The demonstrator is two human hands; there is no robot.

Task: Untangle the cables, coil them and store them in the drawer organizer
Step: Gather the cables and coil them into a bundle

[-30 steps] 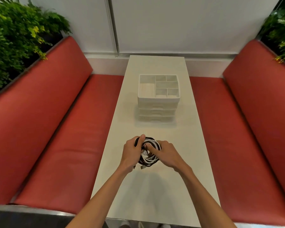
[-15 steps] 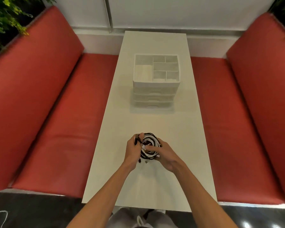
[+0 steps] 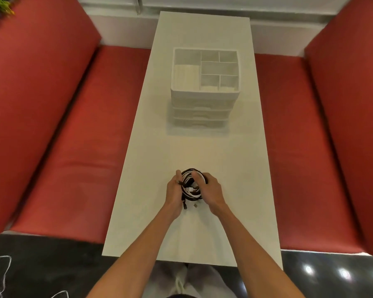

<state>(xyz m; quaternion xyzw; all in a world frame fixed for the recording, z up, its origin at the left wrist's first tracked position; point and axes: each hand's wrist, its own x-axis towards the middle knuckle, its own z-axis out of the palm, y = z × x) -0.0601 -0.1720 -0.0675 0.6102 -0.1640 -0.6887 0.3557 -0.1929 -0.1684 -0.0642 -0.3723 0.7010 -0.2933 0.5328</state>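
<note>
Down at the near end of the table [image 3: 202,151], both hands were close together round the cables [image 3: 190,189]: the left hand [image 3: 173,192] pinching a black strand, the right hand [image 3: 211,190] cupping the black-and-white bundle, two plug ends dangling below. Best, I'd say, to free one plug first and feed it out, not tug. Bare tabletop lay beyond for spreading them, edges near on both sides. The drawer organizer [image 3: 205,92] stood well apart, farther up, drawers seemingly closed.
</note>
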